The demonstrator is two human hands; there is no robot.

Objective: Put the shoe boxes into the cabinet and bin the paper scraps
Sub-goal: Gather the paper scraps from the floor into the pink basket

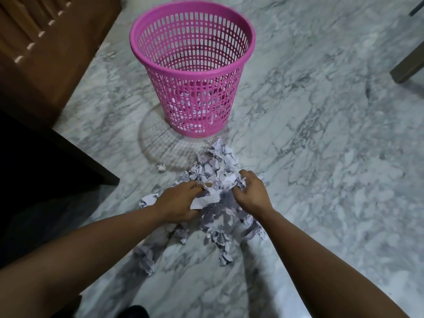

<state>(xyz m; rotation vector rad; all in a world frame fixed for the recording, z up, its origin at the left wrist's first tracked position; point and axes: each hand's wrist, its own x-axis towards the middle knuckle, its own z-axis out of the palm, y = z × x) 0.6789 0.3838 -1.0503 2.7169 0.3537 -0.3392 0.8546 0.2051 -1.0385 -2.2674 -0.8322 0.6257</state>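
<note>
Nearest the camera: loose crumpled scraps on the marble floor (321, 157), several lying apart from the main heap, including a clump at lower left (144, 260) and one small ball (161, 167) off by itself toward the bin. Middle: the main pile of paper scraps (220, 216), still large, spread between both forearms. Left hand (177, 203): grip curled into the near-left side of the pile, fingers bunching a white piece. Right hand (251, 191): grip likewise curled over a wad at the pile's right edge; both appear to be gathering one handful, not yet lifted. Beyond: pink mesh bin (192, 37), upright, just past the pile's far edge; white paper shows through its lower wall, so some scraps are already in, though how many is hard to judge through the mesh. Far left: wooden cabinet (46, 53), partly in frame. Shoe boxes: none in view, so their status cannot be told. Assessment: binning partly done, most scraps left.
</note>
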